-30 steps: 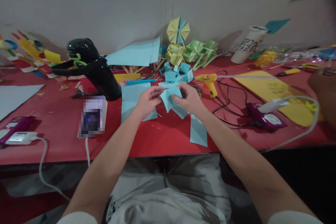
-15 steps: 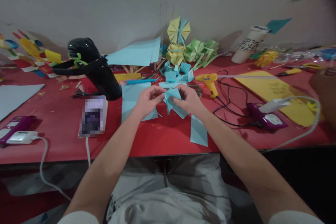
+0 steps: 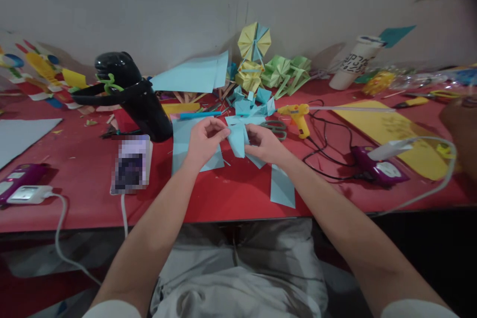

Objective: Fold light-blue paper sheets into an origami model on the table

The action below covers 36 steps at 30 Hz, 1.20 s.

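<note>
A small folded piece of light blue paper is held up over the red table between my two hands. My left hand pinches its left edge between thumb and fingers. On the other side, my right hand grips the right edge, its fingertips partly behind the paper. Under and beside my left hand lies a blue paper sheet. A loose blue paper strip lies below my right hand. Scissors with grey-green handles rest just beyond my right hand, their blades hidden.
Folded blue pieces and yellow and green paper models stand behind my hands. A yellow glue gun with its black cord lies to the right, near a purple power strip. At left are a black tumbler and a phone.
The folded blue paper has turned, now showing a broad pointed face. My left hand has moved slightly left and up, and the scissor handles show more clearly.
</note>
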Each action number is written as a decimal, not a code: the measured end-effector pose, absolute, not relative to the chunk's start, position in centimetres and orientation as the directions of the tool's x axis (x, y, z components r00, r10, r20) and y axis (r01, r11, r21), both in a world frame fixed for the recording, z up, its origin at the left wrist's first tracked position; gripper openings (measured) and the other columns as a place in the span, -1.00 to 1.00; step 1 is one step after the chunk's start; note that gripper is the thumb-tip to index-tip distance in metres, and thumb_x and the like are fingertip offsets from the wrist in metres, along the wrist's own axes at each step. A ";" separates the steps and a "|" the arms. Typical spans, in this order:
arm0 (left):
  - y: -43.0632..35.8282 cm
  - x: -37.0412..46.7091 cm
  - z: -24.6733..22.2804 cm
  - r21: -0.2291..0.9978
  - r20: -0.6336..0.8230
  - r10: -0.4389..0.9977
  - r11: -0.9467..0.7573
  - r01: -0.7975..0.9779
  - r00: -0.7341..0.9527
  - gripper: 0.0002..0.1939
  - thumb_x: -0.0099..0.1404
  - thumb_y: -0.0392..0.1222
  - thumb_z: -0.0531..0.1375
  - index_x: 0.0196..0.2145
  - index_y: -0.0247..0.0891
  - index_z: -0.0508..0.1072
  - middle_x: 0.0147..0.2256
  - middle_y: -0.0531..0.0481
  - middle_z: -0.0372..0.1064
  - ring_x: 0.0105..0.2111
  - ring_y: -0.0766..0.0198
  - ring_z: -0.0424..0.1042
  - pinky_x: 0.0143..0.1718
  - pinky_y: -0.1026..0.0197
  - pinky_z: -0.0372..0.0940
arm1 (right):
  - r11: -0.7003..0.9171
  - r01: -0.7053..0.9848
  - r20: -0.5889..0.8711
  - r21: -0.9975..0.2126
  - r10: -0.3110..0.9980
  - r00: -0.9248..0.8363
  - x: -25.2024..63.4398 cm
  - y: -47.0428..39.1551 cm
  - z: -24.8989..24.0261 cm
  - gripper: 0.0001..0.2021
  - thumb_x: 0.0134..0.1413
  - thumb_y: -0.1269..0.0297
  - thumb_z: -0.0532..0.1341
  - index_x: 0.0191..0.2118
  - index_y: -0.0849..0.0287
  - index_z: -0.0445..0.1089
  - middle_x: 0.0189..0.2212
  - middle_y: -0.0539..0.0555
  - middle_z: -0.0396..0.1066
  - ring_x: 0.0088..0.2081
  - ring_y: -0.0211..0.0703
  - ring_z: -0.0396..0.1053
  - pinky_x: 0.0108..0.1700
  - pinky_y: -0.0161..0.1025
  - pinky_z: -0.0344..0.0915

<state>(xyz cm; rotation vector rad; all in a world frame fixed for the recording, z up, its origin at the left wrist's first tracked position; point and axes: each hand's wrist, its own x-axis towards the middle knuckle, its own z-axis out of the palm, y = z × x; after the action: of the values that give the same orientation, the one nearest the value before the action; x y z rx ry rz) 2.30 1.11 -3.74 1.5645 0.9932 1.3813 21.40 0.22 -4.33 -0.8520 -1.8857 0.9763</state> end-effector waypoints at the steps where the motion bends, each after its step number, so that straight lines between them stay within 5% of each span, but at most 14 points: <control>1: 1.2 2.2 -3.8 0.926 0.366 0.927 -0.372 0.061 0.086 -0.84 0.08 -0.22 0.32 -0.40 -0.26 0.42 -0.43 0.04 0.42 -0.39 0.33 0.42 -0.29 0.22 0.35 | 0.459 0.176 0.348 -0.871 0.829 -0.438 21.5 0.3 -4.2 -0.82 0.01 0.27 0.23 -0.24 0.21 0.35 -0.32 0.05 0.38 -0.31 -0.22 0.31 -0.24 -0.25 0.27; 5: 1.3 1.9 -3.8 0.921 0.366 0.925 -0.376 0.106 0.100 -0.90 0.12 -0.23 0.29 -0.37 -0.26 0.48 -0.39 0.01 0.45 -0.37 0.32 0.42 -0.28 0.22 0.34 | 0.410 0.171 0.319 -0.896 0.862 -0.395 21.5 0.5 -4.2 -0.79 0.13 0.16 0.16 -0.28 0.21 0.36 -0.42 0.02 0.36 -0.41 -0.27 0.28 -0.33 -0.28 0.25; 17: 0.8 2.1 -3.8 0.811 0.399 0.909 -0.413 0.414 0.124 -0.91 0.24 -0.29 0.16 -0.35 -0.25 0.48 -0.39 0.01 0.47 -0.37 0.32 0.40 -0.30 0.25 0.29 | 0.267 0.191 0.156 -0.944 0.877 -0.454 21.4 0.6 -5.7 -0.80 0.09 0.14 0.20 -0.37 0.18 0.33 -0.54 0.02 0.43 -0.45 -0.20 0.38 -0.38 -0.26 0.32; 36: 0.7 2.0 -3.8 0.845 0.374 0.918 -0.395 0.360 0.130 -0.91 0.21 -0.19 0.22 -0.36 -0.23 0.50 -0.36 -0.02 0.51 -0.33 0.27 0.45 -0.24 0.20 0.34 | 0.318 0.228 0.192 -0.920 0.874 -0.446 21.2 0.5 -5.2 -0.77 0.10 0.16 0.17 -0.49 0.16 0.25 -0.56 -0.03 0.29 -0.45 -0.22 0.35 -0.33 -0.26 0.31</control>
<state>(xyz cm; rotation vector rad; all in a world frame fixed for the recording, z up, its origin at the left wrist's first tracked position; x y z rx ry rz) 2.00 0.71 -3.78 1.8352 1.2303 1.2496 21.20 0.48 -5.25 -0.9772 -1.8658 1.1411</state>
